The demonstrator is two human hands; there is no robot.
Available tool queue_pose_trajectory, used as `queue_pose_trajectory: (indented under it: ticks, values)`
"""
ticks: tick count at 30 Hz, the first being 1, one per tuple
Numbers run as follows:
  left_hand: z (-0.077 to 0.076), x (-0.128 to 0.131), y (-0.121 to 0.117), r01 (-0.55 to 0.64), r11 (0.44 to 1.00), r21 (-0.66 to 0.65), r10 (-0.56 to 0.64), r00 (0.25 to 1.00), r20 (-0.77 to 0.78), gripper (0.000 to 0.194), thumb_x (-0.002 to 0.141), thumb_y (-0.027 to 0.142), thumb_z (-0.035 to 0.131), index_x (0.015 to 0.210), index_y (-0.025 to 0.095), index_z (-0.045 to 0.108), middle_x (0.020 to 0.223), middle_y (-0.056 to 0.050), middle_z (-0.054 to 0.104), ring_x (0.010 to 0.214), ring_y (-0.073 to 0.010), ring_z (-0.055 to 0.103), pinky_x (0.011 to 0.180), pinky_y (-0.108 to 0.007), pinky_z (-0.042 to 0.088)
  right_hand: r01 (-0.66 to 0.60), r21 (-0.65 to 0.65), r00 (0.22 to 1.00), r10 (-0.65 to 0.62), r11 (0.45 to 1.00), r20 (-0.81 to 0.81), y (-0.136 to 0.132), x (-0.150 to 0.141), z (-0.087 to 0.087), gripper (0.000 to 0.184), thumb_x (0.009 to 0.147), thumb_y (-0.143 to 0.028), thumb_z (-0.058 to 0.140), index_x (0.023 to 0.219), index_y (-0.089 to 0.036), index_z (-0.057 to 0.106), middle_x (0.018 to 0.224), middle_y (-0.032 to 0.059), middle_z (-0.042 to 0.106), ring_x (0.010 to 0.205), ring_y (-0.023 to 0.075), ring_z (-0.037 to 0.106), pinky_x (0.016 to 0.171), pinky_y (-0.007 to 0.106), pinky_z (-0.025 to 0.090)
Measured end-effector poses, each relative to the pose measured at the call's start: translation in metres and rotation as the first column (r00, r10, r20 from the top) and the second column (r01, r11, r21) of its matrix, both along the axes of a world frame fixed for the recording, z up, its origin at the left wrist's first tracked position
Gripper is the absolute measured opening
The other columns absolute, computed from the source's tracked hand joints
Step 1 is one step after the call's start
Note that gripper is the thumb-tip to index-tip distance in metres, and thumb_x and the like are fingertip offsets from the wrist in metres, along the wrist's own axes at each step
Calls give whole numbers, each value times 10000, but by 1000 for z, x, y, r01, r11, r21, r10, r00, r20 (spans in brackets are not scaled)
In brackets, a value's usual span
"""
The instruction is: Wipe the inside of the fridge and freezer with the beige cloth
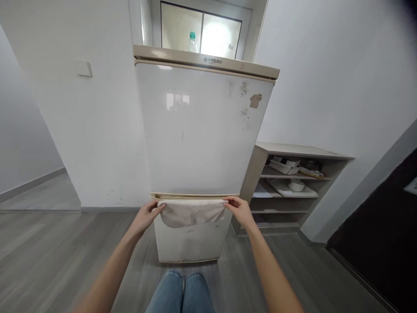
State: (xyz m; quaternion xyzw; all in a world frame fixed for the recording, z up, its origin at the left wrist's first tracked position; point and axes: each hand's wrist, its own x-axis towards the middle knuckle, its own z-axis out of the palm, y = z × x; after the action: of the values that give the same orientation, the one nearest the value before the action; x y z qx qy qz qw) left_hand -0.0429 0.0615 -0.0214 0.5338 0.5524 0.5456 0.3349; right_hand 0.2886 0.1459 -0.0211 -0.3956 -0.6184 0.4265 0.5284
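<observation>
A pale, whitish cloth (193, 214) is stretched out between my two hands, its upper edge taut and its lower part hanging loose. My left hand (147, 216) pinches its left top corner, and my right hand (240, 210) pinches the right one. Behind the cloth stands a white two-door refrigerator (202, 143) with beige trim. The cloth hangs in front of the upper part of the lower door, just below the gap between the doors. Whether it touches the door I cannot tell. Brown and dark marks show at the upper door's top right.
A clear bottle with a green cap (192, 42) stands on or behind the refrigerator's top, before a window. To the right, a low open shelf (302, 150) holds boxes, a tray (308, 191) and a white bowl (296, 185). A dark door (378, 234) is far right.
</observation>
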Motion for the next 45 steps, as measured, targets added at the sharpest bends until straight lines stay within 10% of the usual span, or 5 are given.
queue_pose_trajectory:
  ticks: [11,17,27,39,45]
  values:
    - [-20,-12,5,-81,997,-4,78,966,-245,426,717,505,576,1000,207,688,705,-37,684,691,-196,611,700,-302,492,12,206,984,-48,978,170,-6,3,0,236,692,-208,594,905,-193,695,914,70,672,791,183,601,773,338,476]
    - [-14,-9,1,-23,1000,-2,23,995,102,494,698,485,616,1113,217,629,1114,-57,657,919,-203,588,800,-305,485,-28,338,955,-75,941,287,-12,6,2,325,692,-113,486,929,-218,682,954,50,667,841,164,595,793,315,472]
    - [-14,-6,-3,57,998,-16,-38,831,555,361,671,304,716,1013,230,627,883,2,614,706,-67,519,629,-153,436,-51,277,953,-36,960,301,-20,7,-5,251,714,-147,501,873,-207,685,890,53,660,833,165,585,774,309,461]
    - [-19,-7,-11,-95,991,-93,125,899,419,493,599,350,764,1037,197,598,828,-27,669,805,-130,590,714,-216,453,87,54,975,-96,995,198,-30,-10,-40,169,663,-256,582,774,-176,681,729,35,604,645,145,541,597,264,434]
    - [-13,3,-7,-122,989,-78,145,852,504,519,591,359,765,1053,227,570,860,-20,662,821,-131,588,704,-216,442,-10,-310,970,-67,951,-235,-44,-31,-62,106,600,-266,628,666,-194,587,574,-17,568,564,126,508,566,249,416]
